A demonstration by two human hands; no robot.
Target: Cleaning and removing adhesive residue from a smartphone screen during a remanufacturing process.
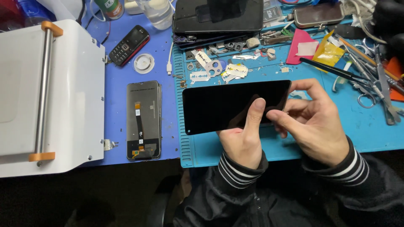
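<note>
I hold a black phone screen panel (223, 106) flat above the blue work mat (370, 126). My left hand (244, 136) grips its near edge from below, thumb pressed on the glass. My right hand (313, 120) pinches the panel's right end, with fingers wrapped behind it and thumb near the left thumb. The panel's glossy face points up and has a small camera hole at its lower left corner.
A white machine with an orange-ended roller bar (46, 92) fills the left. An opened phone back with a flex cable (144, 120) lies beside the mat. Razor blades (200, 76), tweezers and scissors (378, 84), a keypad phone (129, 45) and a dark tablet (219, 16) crowd the far side.
</note>
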